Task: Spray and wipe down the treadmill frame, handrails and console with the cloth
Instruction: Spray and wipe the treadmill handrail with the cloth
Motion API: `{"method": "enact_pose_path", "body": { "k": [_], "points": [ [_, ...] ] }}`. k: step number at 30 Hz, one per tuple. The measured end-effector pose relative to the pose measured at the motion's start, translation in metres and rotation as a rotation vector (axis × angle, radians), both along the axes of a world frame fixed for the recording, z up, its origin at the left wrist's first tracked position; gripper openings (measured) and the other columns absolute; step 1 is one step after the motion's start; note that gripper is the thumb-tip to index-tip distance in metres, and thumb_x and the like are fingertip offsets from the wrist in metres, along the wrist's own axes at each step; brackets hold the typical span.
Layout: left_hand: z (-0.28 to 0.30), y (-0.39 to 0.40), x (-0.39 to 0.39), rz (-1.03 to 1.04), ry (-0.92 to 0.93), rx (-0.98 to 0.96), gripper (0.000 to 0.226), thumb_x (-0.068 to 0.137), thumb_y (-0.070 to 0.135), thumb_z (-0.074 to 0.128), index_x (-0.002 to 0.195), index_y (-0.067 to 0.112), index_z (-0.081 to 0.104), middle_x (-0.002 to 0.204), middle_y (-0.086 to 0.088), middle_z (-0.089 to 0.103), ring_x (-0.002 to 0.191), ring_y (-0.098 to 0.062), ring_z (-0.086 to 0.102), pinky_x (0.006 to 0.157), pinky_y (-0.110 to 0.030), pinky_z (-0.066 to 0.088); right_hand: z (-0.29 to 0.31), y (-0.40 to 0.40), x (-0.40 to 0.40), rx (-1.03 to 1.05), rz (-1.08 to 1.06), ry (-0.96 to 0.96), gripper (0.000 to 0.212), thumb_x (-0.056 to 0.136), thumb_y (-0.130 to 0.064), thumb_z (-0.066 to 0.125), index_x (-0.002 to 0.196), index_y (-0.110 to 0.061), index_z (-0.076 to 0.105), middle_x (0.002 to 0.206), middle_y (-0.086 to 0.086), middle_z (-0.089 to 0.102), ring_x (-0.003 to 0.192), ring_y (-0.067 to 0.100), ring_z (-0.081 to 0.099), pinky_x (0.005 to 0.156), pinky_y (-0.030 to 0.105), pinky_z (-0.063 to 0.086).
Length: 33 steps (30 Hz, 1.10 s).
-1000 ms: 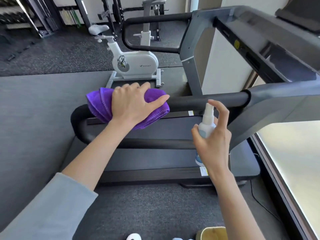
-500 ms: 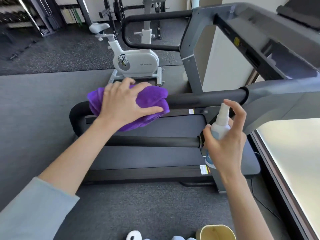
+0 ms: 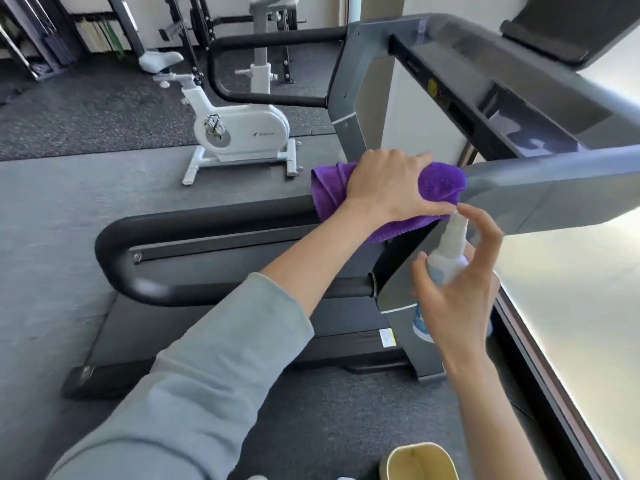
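- Cloth (image 3: 440,183): purple, soft terry/microfibre w/ fine ribbed weave, bunched into a thick wad. Draped over the near handrail (image 3: 207,216) right where the black tube meets the grey frame (image 3: 554,188), approx. centre of view, slightly twd 1 o'clock.
- Left hand (image 3: 388,183): palm down on the cloth, fingers curled over the top and thumb along the near side; grip closed round cloth + rail together.
- Handrail: black, rounded tube, matte foam-like skin, bends in a U at 9 o'clock and runs back as a lower bar. A 2nd black rail (image 3: 277,39) loops at 12 o'clock on the far side.
- Frame: grey, smooth hard panels, angular uprights. Console (image 3: 519,98) at 1–2 o'clock, dark, flat, glossy in spots.
- Spray bottle (image 3: 448,251): small, white translucent plastic, slim neck + nozzle, blue label low down. Contents can't tell. Sits at 4 o'clock from the cloth, nozzle tip just beside the left thumb.
- Right hand (image 3: 457,299): grip wrapped round the bottle body, index finger raised up by the nozzle.
- Treadmill deck (image 3: 242,327): black, flat, matte, small white sticker nr its right edge.
- Floor (image 3: 52,220): grey, low-pile carpet look; darker speckled rubber matting further back.
- Exercise bike (image 3: 239,133): white, smooth rounded housing, at 11 o'clock.
- Cream-coloured open container (image 3: 415,462) at 6 o'clock, only rim seen; contents can't tell.
- Left sleeve (image 3: 194,393): pale grey-green soft knit.
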State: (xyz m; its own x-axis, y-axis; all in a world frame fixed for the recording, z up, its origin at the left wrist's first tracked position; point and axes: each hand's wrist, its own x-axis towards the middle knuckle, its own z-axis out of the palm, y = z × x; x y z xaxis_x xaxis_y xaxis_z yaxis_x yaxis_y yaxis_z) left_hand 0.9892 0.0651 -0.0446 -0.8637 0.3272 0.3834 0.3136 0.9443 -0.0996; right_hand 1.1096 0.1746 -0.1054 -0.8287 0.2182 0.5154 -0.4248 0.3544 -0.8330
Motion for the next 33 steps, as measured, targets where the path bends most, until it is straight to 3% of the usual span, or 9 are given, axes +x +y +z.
{"method": "enact_pose_path", "body": {
  "k": [4, 6, 9, 12, 15, 21, 25, 29, 33],
  "points": [
    [0.008, -0.037, 0.002, -0.073, -0.152, 0.035, 0.081, 0.063, 0.091, 0.051, 0.123, 0.037, 0.057, 0.097, -0.006, 0.070, 0.094, -0.032, 0.063, 0.074, -0.036, 0.037, -0.001, -0.001, 0.003, 0.036, -0.006, -0.003, 0.065, 0.082, 0.002, 0.063, 0.130, -0.034, 0.039, 0.069, -0.010, 0.049, 0.053, 0.013, 0.050, 0.051, 0.016, 0.040],
    [0.011, -0.077, 0.013, -0.045, -0.207, 0.078, 0.078, 0.059, 0.095, 0.047, 0.114, 0.041, 0.059, 0.087, 0.000, 0.066, 0.087, -0.026, 0.059, 0.073, -0.033, 0.034, -0.003, -0.003, 0.002, 0.044, -0.002, -0.017, 0.064, 0.082, 0.003, 0.063, 0.130, -0.033, 0.039, 0.070, -0.010, 0.048, 0.053, 0.012, 0.049, 0.051, 0.011, 0.037],
    [0.011, -0.122, 0.027, 0.032, -0.254, 0.118, 0.082, 0.049, 0.101, 0.036, 0.100, 0.041, 0.059, 0.075, 0.009, 0.056, 0.077, -0.020, 0.046, 0.071, -0.032, 0.032, -0.006, -0.006, -0.001, 0.040, -0.001, -0.026, 0.065, 0.083, 0.002, 0.064, 0.130, -0.034, 0.038, 0.070, -0.008, 0.048, 0.053, 0.014, 0.048, 0.051, 0.013, 0.037],
    [0.010, -0.116, 0.021, 0.020, -0.263, 0.109, 0.087, 0.048, 0.102, 0.034, 0.103, 0.039, 0.059, 0.075, 0.007, 0.057, 0.079, -0.024, 0.052, 0.072, -0.033, 0.033, -0.007, -0.005, -0.007, 0.034, -0.025, -0.023, 0.065, 0.082, 0.003, 0.063, 0.129, -0.033, 0.038, 0.068, -0.007, 0.047, 0.053, 0.015, 0.048, 0.052, 0.011, 0.036],
    [0.006, -0.068, 0.002, -0.086, -0.198, 0.076, 0.083, 0.057, 0.097, 0.044, 0.112, 0.037, 0.058, 0.087, -0.001, 0.067, 0.091, -0.030, 0.061, 0.073, -0.033, 0.031, -0.006, -0.001, -0.012, 0.020, -0.040, -0.010, 0.065, 0.081, 0.004, 0.063, 0.129, -0.033, 0.039, 0.068, -0.008, 0.048, 0.052, 0.012, 0.049, 0.052, 0.009, 0.036],
    [0.009, 0.000, -0.021, -0.168, -0.258, 0.106, 0.078, 0.060, 0.089, 0.058, 0.115, 0.033, 0.058, 0.103, -0.004, 0.070, 0.096, -0.030, 0.061, 0.074, -0.035, 0.034, -0.001, 0.003, -0.014, 0.002, -0.076, -0.003, 0.065, 0.083, -0.001, 0.063, 0.130, -0.039, 0.039, 0.067, -0.008, 0.052, 0.055, 0.016, 0.053, 0.054, 0.016, 0.043],
    [0.001, -0.025, -0.009, -0.151, -0.135, 0.109, 0.076, 0.066, 0.089, 0.052, 0.118, 0.035, 0.058, 0.091, -0.003, 0.071, 0.089, -0.030, 0.065, 0.068, -0.033, 0.035, 0.003, -0.010, -0.013, 0.008, -0.041, 0.002, 0.067, 0.081, 0.002, 0.062, 0.129, -0.038, 0.039, 0.071, 0.003, 0.058, 0.052, 0.016, 0.052, 0.051, 0.015, 0.041],
    [0.001, -0.076, 0.014, -0.086, -0.102, 0.106, 0.080, 0.064, 0.092, 0.047, 0.120, 0.036, 0.059, 0.089, -0.001, 0.072, 0.087, -0.028, 0.065, 0.067, -0.032, 0.033, 0.006, -0.032, -0.010, 0.026, -0.007, 0.019, 0.065, 0.081, 0.004, 0.063, 0.129, -0.033, 0.039, 0.068, -0.005, 0.052, 0.052, 0.015, 0.049, 0.052, 0.014, 0.039],
    [0.001, -0.130, 0.041, 0.004, -0.106, 0.116, 0.080, 0.061, 0.094, 0.047, 0.116, 0.037, 0.059, 0.092, 0.002, 0.071, 0.088, -0.028, 0.064, 0.068, -0.032, 0.031, 0.008, -0.059, -0.003, 0.042, 0.019, 0.017, 0.064, 0.081, 0.000, 0.062, 0.129, -0.036, 0.039, 0.068, -0.001, 0.051, 0.054, 0.018, 0.050, 0.053, 0.025, 0.044]
  ]
}}
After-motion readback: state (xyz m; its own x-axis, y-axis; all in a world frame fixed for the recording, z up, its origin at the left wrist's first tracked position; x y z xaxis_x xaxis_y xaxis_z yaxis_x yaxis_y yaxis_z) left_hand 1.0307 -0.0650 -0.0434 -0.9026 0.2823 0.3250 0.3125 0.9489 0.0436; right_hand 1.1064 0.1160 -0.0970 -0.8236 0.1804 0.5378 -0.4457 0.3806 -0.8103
